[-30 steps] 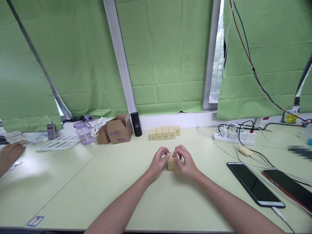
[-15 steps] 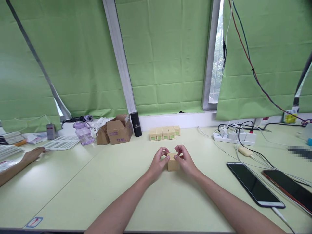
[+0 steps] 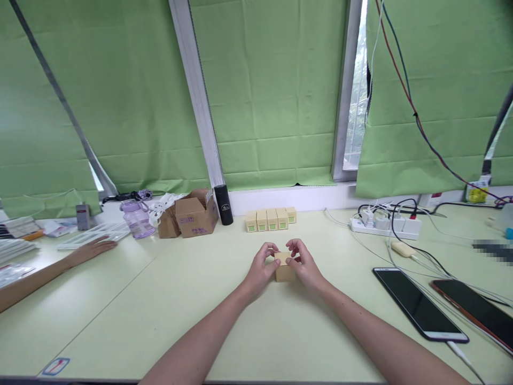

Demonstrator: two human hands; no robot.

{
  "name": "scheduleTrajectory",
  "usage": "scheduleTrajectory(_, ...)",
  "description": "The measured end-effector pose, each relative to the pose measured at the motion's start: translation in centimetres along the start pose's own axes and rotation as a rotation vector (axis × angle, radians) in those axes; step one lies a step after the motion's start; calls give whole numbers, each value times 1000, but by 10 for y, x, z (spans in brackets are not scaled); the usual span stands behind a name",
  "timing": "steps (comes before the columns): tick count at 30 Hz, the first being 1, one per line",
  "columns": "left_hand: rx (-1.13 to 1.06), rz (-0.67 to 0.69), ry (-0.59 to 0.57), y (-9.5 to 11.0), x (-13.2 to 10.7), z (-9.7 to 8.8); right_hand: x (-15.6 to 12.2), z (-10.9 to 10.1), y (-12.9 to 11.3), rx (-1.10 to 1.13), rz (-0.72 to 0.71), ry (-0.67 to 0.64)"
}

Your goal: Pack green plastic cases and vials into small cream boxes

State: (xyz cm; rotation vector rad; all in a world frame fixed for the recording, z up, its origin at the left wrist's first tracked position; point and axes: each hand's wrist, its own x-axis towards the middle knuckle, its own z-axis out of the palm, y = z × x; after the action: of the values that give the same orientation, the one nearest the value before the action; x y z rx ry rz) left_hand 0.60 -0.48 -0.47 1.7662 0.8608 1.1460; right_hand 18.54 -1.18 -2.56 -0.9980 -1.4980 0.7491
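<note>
A small tan cardboard box (image 3: 284, 274) stands upright on the table in front of me. My left hand (image 3: 259, 269) is curled at its left side, with the thumb pressed on the top near the edge. On the other side my right hand (image 3: 308, 269) mirrors it, thumb on the top right edge and fingers bent behind. Both hands grip the box; its rear side is hidden. Beyond it, several matching small boxes (image 3: 272, 220) with green-edged labels form a row near the wall.
Left of the row stand a black cylinder (image 3: 223, 205), an open carton (image 3: 197, 215) and a purple bottle (image 3: 137, 220). Another person's hand (image 3: 94, 249) lies by white trays (image 3: 86, 236). At right are phones (image 3: 420, 303), cables and a power strip (image 3: 386, 226).
The other person's hand at the left has moved right and now rests in front of the white trays, which have shifted slightly left. My hands and the small cardboard box are almost unmoved.
</note>
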Motion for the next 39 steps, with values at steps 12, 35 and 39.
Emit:
scheduleTrajectory(12,22,18,12,-1,1,0,3,-2,-2,10,62,-75)
scheduleTrajectory(35,235,-34,263,-9,9,-14,12,-16,14,-362,98,-25)
scheduleTrajectory(39,167,-59,261,-10,11,-13,12,-16,7,-298,55,-36)
